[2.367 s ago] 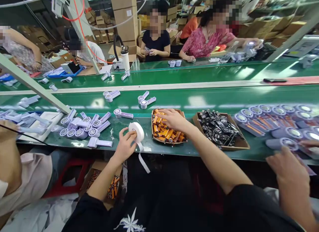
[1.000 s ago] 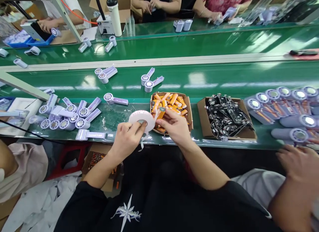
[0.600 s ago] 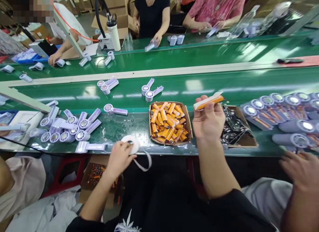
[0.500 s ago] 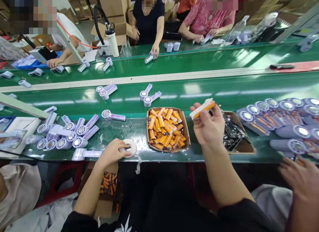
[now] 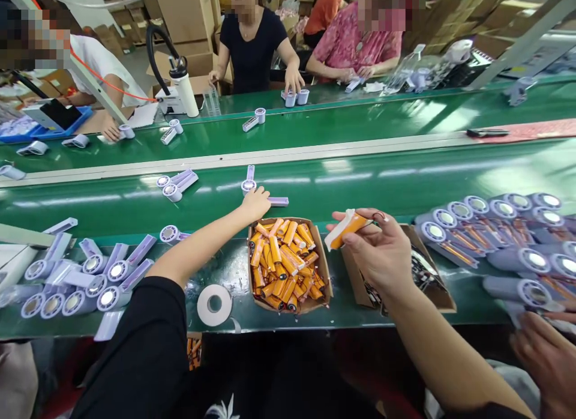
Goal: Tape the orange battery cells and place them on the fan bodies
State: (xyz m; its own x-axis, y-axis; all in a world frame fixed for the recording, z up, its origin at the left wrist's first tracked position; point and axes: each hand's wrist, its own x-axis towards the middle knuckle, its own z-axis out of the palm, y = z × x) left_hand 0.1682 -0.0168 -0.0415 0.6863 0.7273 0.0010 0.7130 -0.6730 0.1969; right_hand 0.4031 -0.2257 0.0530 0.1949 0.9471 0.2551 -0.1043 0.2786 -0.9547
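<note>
My left hand (image 5: pixel 256 204) reaches out over the green belt, its fingers closed over the round head of a lavender handheld fan (image 5: pixel 279 201) whose open handle sticks out to the right. Just behind it lies a second handheld fan (image 5: pixel 249 186), its handle pointing away. My right hand (image 5: pixel 382 251) holds an orange battery (image 5: pixel 348 232) with a white strip of tape along it, between thumb and fingers. Between my arms stands a cardboard box of orange batteries (image 5: pixel 250 287). A roll of white tape (image 5: pixel 203 308) lies flat on the bench left of that box.
Lavender fans (image 5: pixel 83 299) are heaped at left, and rows of fans with batteries (image 5: pixel 504 209) stand at right. A box of dark parts (image 5: pixel 357 284) sits beneath my right hand. A co-worker's hand (image 5: pixel 540 347) is at lower right; other people work across the belt (image 5: pixel 382 149).
My left hand has left the tape roll and moved forward to the fan on the belt, which has turned. The battery stays in my right hand. The view has shifted.
</note>
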